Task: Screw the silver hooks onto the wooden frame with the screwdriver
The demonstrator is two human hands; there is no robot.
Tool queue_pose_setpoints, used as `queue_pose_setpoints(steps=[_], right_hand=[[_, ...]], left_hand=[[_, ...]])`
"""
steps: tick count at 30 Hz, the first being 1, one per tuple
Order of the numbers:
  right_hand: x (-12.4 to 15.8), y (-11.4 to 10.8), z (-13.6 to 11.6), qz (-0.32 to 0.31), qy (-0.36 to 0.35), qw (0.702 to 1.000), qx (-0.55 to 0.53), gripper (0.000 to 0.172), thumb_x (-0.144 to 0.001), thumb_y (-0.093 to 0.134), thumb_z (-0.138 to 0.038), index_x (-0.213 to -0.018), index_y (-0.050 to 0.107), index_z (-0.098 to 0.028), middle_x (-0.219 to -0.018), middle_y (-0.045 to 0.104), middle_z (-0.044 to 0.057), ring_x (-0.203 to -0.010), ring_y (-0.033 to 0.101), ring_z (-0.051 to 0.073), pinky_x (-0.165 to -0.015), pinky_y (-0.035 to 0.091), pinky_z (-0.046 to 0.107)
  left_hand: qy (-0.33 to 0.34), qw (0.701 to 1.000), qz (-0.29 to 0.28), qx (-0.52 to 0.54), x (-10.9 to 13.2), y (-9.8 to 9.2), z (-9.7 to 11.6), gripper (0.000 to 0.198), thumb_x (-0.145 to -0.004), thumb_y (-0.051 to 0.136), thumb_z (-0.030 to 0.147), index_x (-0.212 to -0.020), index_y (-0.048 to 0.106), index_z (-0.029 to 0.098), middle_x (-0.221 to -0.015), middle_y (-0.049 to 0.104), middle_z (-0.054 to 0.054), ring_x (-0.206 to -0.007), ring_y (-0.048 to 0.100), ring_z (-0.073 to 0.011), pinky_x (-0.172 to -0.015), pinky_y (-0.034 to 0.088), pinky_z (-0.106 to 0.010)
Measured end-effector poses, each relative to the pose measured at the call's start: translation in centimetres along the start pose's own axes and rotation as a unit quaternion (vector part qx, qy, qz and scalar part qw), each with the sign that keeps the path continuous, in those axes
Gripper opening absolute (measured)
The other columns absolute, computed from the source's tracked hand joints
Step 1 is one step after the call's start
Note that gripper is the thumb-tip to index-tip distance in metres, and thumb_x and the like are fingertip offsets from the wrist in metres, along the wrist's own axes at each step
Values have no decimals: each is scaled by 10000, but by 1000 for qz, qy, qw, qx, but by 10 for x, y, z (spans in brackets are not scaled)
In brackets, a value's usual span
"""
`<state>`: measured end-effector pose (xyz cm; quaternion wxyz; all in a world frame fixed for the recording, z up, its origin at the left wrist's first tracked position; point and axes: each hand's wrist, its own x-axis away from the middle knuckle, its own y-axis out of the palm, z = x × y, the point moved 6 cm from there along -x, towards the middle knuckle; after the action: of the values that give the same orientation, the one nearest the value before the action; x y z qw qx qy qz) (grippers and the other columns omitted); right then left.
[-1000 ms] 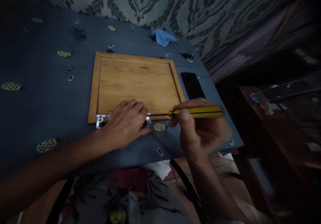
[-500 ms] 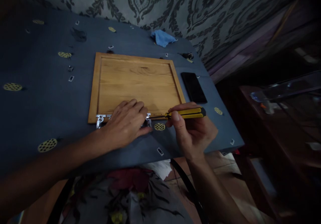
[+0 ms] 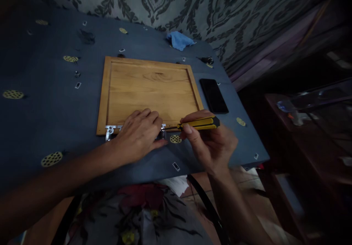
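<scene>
Head view: what is each hand doing?

"The right hand (image 3: 210, 140) pinches a yellow-and-black screwdriver (image 3: 199, 123) between thumb and fingers, its shaft pointing toward the left hand (image 3: 140, 135)."

And the left?

"Palm down across the near edge of a wooden panel (image 3: 151, 87), fingers together, thumb stretched toward the right hand. Its underside is hidden, so I can't tell whether it grips anything."

Where is the panel exactly?

"Flat on the table (image 3: 88, 109), most of it beyond both hands. One metal fitting (image 3: 110, 132) shows at its edge left of the left hand; a second metal fitting (image 3: 163, 129) shows by that hand's fingertips, at the screwdriver's tip. I can't tell if they touch."

Anything else?

"A black phone (image 3: 214, 96) just beyond the right hand, and a blue cloth (image 3: 180, 40) well beyond both."
</scene>
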<state>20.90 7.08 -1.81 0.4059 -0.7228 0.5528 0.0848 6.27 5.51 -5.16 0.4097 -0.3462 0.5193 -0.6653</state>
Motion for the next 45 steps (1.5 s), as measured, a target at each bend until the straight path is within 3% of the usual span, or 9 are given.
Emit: queue_pose_setpoints(steps=[3,15,18,22,24,34,45], right_hand=[[-6,-1,0,-29,13,999,-14,65,-959,681,-186,-974,694,-248,-890,724,13,-733,694,173,-676,552,336],[-16,-2,2,-95,27,994,-37,55,-981,681,-273,-949,695,-230,-893,706,4,-759,703,161,-672,541,312],[-15,-1,1,-71,29,996,-48,24,-964,699,-250,-946,711,-238,-868,710,0,-749,695,160,-655,538,308],[-8,-10,1,56,45,993,-90,39,-964,702,-257,-945,736,-251,-866,705,-7,-617,633,119,-549,505,284],[-5,-13,3,91,69,988,-104,57,-967,703,-280,-936,743,-253,-876,697,-10,-548,595,95,-486,475,271],[0,-8,6,45,29,997,-54,68,-966,680,-205,-935,721,-250,-821,693,-22,-607,618,113,-558,511,279],[1,-4,9,28,33,999,-27,45,-974,672,-253,-945,706,-261,-816,706,1,-704,646,168,-625,518,327]], left_hand=[[5,1000,17,1,0,0,0,375,-937,716,476,-1067,672,127,-1035,665,-106,-1059,619,-299,-920,495,-409],[-1,1000,1,7,0,2,-1,392,-950,693,487,-1094,668,123,-1057,660,-114,-1102,615,-315,-959,497,-433],[0,1000,1,8,0,2,-1,390,-947,698,489,-1081,668,124,-1045,659,-108,-1100,617,-312,-958,497,-430],[0,1000,-6,8,0,3,-1,365,-945,706,472,-1067,668,130,-1050,658,-103,-1102,618,-308,-955,498,-425],[1,1000,-3,9,0,2,-1,356,-946,707,467,-1066,666,135,-1055,656,-100,-1101,618,-306,-955,498,-425],[5,1000,16,18,1,2,-2,361,-932,726,460,-1065,670,128,-1045,656,-100,-1099,621,-309,-963,506,-437],[5,1000,6,8,1,0,0,375,-931,723,469,-1064,678,121,-1023,663,-108,-1066,616,-309,-928,499,-423]])
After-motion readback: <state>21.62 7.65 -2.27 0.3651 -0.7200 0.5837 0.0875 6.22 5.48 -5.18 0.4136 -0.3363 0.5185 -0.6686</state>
